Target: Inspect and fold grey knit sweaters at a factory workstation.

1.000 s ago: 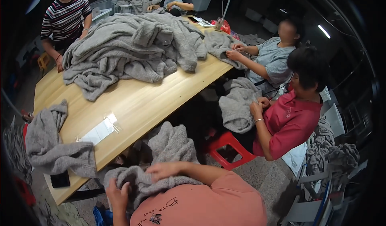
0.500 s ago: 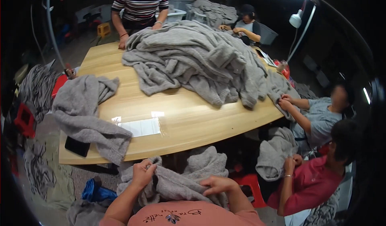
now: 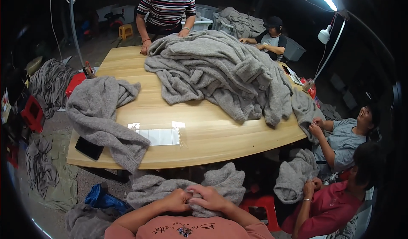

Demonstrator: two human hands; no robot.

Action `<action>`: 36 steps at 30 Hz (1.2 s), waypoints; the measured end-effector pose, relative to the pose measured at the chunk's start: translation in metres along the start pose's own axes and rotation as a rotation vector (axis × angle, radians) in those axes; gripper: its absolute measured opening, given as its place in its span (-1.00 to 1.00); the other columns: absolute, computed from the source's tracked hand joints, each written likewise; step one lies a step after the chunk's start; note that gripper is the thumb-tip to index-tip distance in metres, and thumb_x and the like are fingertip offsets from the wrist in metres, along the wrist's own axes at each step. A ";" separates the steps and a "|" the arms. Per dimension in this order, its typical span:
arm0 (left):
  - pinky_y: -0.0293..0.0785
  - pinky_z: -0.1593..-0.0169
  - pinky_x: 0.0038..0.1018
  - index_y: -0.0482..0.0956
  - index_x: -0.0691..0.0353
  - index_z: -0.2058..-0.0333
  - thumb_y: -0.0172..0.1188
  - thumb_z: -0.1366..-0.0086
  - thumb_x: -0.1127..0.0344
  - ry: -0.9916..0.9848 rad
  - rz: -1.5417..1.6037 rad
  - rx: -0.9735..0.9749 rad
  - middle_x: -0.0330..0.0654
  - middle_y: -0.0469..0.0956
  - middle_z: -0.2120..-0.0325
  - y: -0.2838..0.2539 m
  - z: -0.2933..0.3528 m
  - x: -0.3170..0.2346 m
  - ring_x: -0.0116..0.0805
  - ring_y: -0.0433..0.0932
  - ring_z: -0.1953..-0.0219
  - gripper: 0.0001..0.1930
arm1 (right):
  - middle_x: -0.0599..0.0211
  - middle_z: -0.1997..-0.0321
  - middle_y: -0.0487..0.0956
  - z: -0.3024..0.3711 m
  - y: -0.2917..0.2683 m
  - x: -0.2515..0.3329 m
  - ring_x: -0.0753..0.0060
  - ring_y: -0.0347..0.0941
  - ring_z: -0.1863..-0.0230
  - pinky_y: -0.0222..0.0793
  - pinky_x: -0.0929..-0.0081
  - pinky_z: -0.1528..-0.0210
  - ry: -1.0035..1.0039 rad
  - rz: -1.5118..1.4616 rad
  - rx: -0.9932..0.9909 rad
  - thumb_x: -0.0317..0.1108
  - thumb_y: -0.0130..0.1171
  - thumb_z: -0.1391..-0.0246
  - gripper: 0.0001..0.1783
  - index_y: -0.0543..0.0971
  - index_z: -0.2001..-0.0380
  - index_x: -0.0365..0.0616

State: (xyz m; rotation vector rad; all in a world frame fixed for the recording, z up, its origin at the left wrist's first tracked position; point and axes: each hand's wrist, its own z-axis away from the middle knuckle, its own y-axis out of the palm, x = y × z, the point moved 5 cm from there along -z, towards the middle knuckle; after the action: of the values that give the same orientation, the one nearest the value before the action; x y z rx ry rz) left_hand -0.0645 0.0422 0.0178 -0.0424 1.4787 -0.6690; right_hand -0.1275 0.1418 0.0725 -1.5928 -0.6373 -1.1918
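A grey knit sweater (image 3: 224, 180) lies bunched across my lap, below the near edge of the table. My left hand (image 3: 175, 200) is closed on a fold of it. Right beside it, my right hand (image 3: 208, 197) has its fingers curled over the same fold, with the two hands touching or nearly so. What lies between the fingertips is too small to make out. Another grey sweater (image 3: 95, 105) is draped over the table's left part, one sleeve hanging past the front edge.
A heap of grey sweaters (image 3: 216, 65) covers the far middle of the wooden table (image 3: 212, 135). A black phone (image 3: 88, 149) and a taped paper (image 3: 159, 137) lie near its front. Co-workers sit at right, near a red stool (image 3: 262, 207); another person stands behind the heap.
My hands have come together at the middle of the sweater; before, the left held it up and the right lay apart on it. The view has shifted slightly.
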 end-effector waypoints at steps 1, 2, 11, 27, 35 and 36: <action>0.39 0.41 -0.42 0.50 0.23 0.41 0.22 0.08 0.30 0.005 -0.007 -0.004 -0.07 0.49 0.58 -0.001 0.004 0.000 -0.31 0.52 0.50 -0.78 | 0.19 0.29 0.48 -0.007 0.007 -0.016 0.34 0.41 0.25 0.32 0.49 0.22 0.151 -0.048 0.067 -0.36 0.19 0.15 -0.48 0.34 0.06 -0.26; 0.39 0.33 -0.41 0.46 0.25 0.30 0.23 0.09 0.30 0.023 0.068 -0.105 -0.05 0.50 0.50 -0.006 0.011 0.000 -0.27 0.52 0.41 -0.67 | 0.19 0.29 0.48 -0.012 0.008 -0.025 0.34 0.41 0.25 0.32 0.49 0.22 0.140 -0.040 0.075 -0.36 0.19 0.15 -0.48 0.34 0.06 -0.26; 0.34 0.35 -0.62 0.30 0.21 0.04 0.23 0.08 0.47 -0.212 0.577 -0.496 -0.27 0.41 0.50 0.002 0.032 0.051 -0.57 0.36 0.44 -0.45 | 0.29 0.45 0.48 -0.031 0.047 -0.085 0.62 0.31 0.39 0.29 0.55 0.30 0.099 -0.246 0.242 -0.28 0.19 0.10 -0.64 0.44 0.26 -0.29; 0.35 0.45 -0.48 0.46 0.31 0.46 0.12 0.01 0.42 -0.395 0.160 -0.806 -0.09 0.46 0.62 -0.053 0.062 0.043 -0.39 0.44 0.55 -0.88 | 0.44 0.68 0.42 -0.015 -0.001 -0.115 0.74 0.24 0.58 0.19 0.66 0.55 0.269 -0.193 -0.406 -0.36 0.19 0.14 -0.83 0.50 0.59 -0.26; 0.37 0.56 -0.34 0.47 0.21 0.49 0.15 -0.01 0.36 0.005 -0.182 -0.468 -0.06 0.44 0.68 -0.035 0.025 -0.017 -0.07 0.46 0.62 -0.91 | 0.26 0.56 0.46 -0.016 0.007 -0.025 0.49 0.32 0.61 0.26 0.55 0.52 0.069 -0.066 -0.043 -0.25 0.22 0.15 -0.57 0.43 0.19 -0.20; 0.38 0.57 -0.35 0.48 0.22 0.49 0.17 -0.01 0.34 0.046 -0.208 -0.503 -0.07 0.45 0.71 -0.036 0.024 -0.016 -0.08 0.47 0.63 -0.89 | 0.35 0.58 0.45 -0.019 0.012 -0.020 0.58 0.30 0.58 0.25 0.60 0.50 0.000 -0.095 0.079 -0.28 0.20 0.12 -0.63 0.44 0.22 -0.22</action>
State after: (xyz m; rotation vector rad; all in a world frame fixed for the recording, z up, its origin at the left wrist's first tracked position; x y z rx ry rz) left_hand -0.0553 0.0111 0.0503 -0.5774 1.6701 -0.4500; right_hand -0.1324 0.1226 0.0492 -1.5100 -0.7585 -1.2213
